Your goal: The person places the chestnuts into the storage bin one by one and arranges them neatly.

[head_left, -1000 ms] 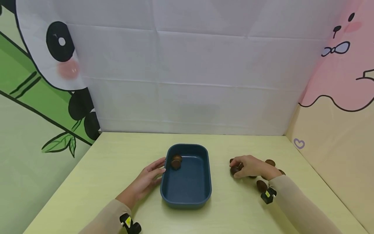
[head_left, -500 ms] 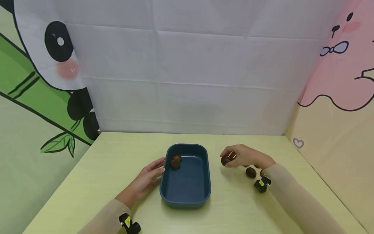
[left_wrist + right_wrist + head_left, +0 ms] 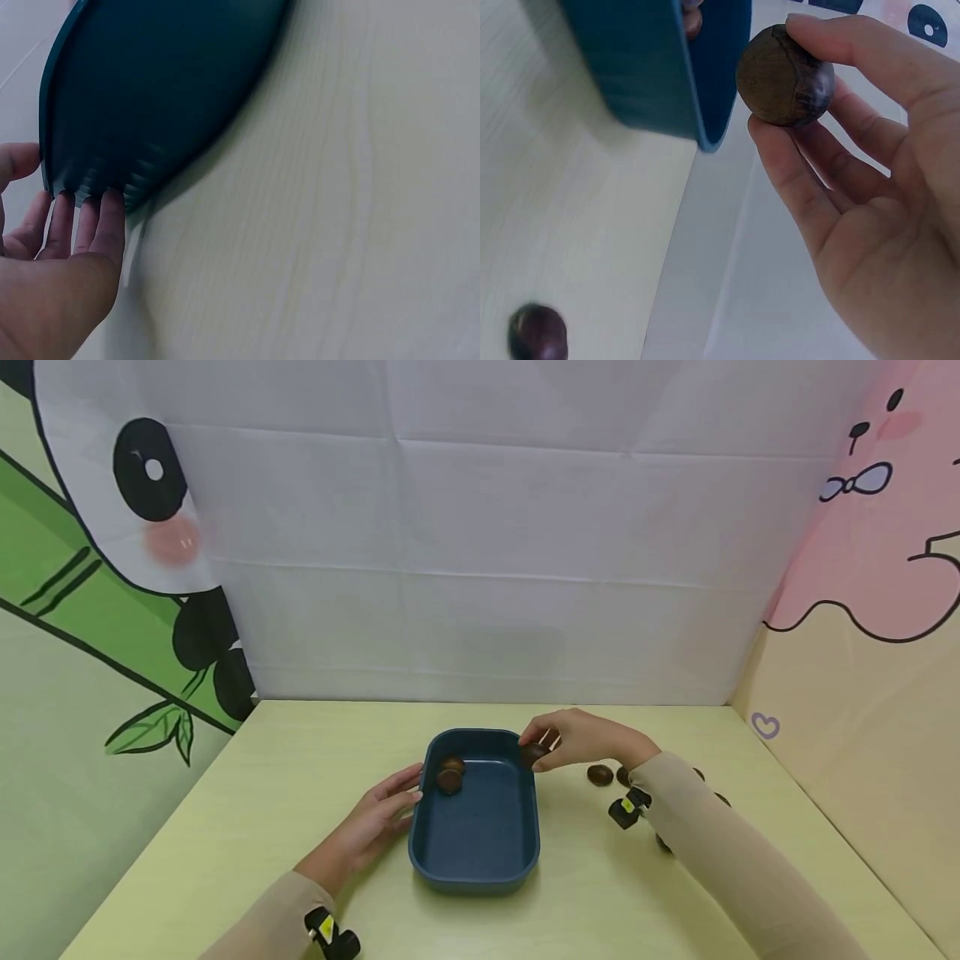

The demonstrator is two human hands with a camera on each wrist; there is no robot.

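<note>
Thumb and fingers of my right hand (image 3: pixel 581 739) pinch a brown chestnut (image 3: pixel 784 79) at the right rim of a dark blue rectangular tub (image 3: pixel 476 852). In the right wrist view the chestnut shows a dull base and a glossy dark side. My left hand (image 3: pixel 375 818) rests its straight fingertips against the tub's left wall; the left wrist view shows those fingers (image 3: pixel 109 225) touching the outside. Inside the tub, chestnuts (image 3: pixel 450 782) lie together near the far left corner.
More chestnuts (image 3: pixel 600 775) lie on the pale yellow table (image 3: pixel 300 777) right of the tub, several partly hidden behind the right forearm. A white sheet (image 3: pixel 510 568) hangs behind the table, with printed panels on both sides.
My right hand has lifted a chestnut from the group on the right and carried it left to the tub's rim. The left hand and tub stay almost in place.
</note>
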